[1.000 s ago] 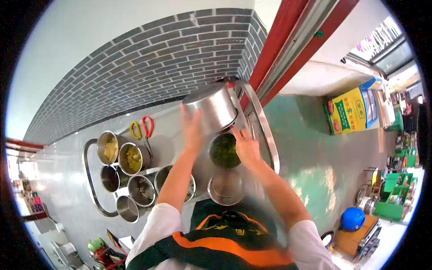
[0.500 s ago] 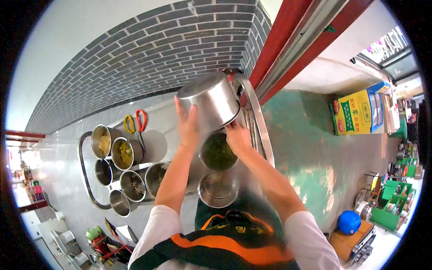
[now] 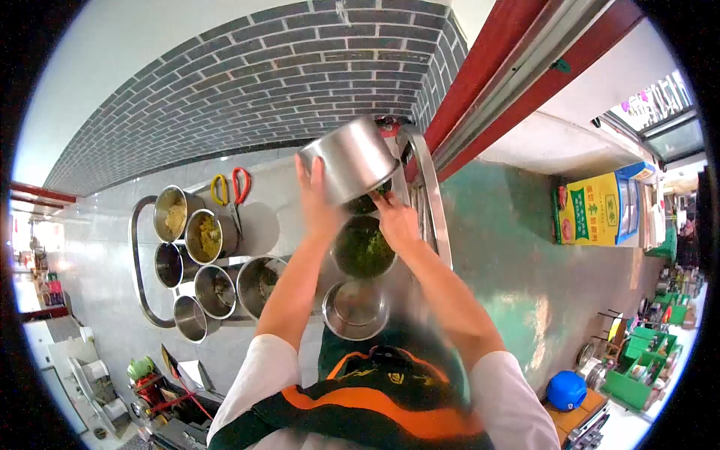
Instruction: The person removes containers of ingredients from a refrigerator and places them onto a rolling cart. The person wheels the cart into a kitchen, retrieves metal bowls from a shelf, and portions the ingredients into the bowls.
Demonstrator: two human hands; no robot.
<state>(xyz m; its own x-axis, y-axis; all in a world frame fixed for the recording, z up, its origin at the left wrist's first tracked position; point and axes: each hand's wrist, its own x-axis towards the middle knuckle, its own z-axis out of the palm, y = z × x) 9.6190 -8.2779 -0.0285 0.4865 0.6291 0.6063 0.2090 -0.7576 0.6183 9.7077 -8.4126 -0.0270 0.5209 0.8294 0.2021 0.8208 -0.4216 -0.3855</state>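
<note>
In the head view, a steel pot (image 3: 349, 161) is tipped on its side, its mouth turned down and to the right. My left hand (image 3: 316, 199) holds it, fingers spread against its wall. Curled fingers of my right hand (image 3: 397, 221) are at the pot's mouth, by dark green leaves (image 3: 364, 203); the fingertips are partly hidden. Directly below is another pot (image 3: 334, 251) with chopped greens (image 3: 367, 244) inside. Closer to my body stands a steel pot (image 3: 356, 311) with a bare bottom showing.
Several steel pots stand at the cart's left end, one with yellow pieces (image 3: 205, 237), one with pale food (image 3: 175, 217). Red-handled scissors (image 3: 238, 196) and a yellow-handled tool (image 3: 218, 190) lie behind them. A metal rail (image 3: 429, 187) edges the cart, beside a brick wall (image 3: 300, 90).
The tipped pot has turned slightly further, and greens now show at its mouth. My right hand has moved up closer to the mouth. The greens in the lower pot look brighter and heaped.
</note>
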